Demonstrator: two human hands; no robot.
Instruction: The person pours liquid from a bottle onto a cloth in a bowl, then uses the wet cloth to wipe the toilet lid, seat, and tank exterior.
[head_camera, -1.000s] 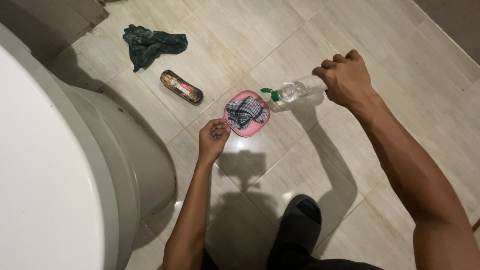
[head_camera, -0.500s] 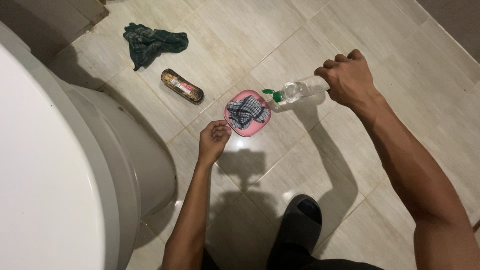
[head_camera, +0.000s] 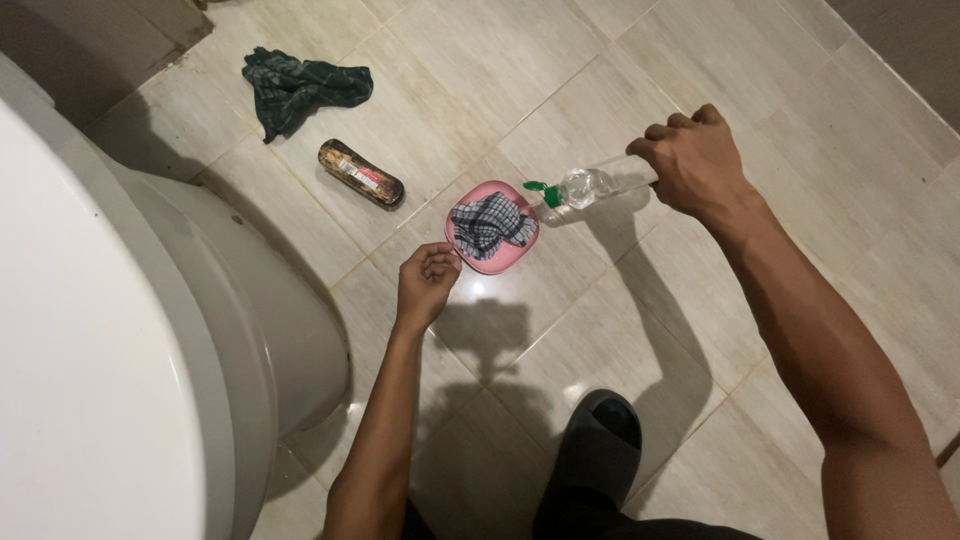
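My right hand (head_camera: 692, 162) grips a clear plastic bottle (head_camera: 596, 184) tipped sideways, its green cap end (head_camera: 544, 193) pointing at a small pink bowl (head_camera: 500, 262). A checked cloth (head_camera: 487, 224) lies inside the bowl. My left hand (head_camera: 425, 284) holds the bowl by its near-left rim, above the tiled floor.
A white toilet (head_camera: 130, 360) fills the left side. On the beige tiles lie a dark green rag (head_camera: 297, 88) and a brown scrub brush (head_camera: 361, 173). My dark-sandalled foot (head_camera: 597, 450) stands at the bottom centre.
Both hands, the bowl and the bottle have barely moved; the bottle stays tipped toward the bowl.
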